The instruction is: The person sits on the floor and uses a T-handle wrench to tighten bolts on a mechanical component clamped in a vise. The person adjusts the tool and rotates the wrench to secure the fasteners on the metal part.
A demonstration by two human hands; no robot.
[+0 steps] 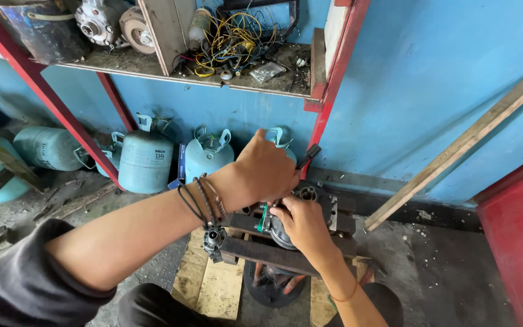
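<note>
A grey metal compressor-like part (310, 197) sits clamped in a dark vise-like stand (273, 254) on a wooden pallet. My left hand (264, 172) is closed around a black-handled tool (308, 155) that points down at the part. My right hand (298, 224) rests on the part's near side, fingers curled against it beside a thin green piece (263, 218). Dark cord bracelets circle my left wrist. Whatever lies under my hands is hidden.
Several light blue gas cylinders (146, 160) stand along the blue wall. A red-framed shelf (152, 63) above holds tangled wires, metal parts and a bucket. A wooden plank (455, 148) leans at the right, next to a red panel (519, 242).
</note>
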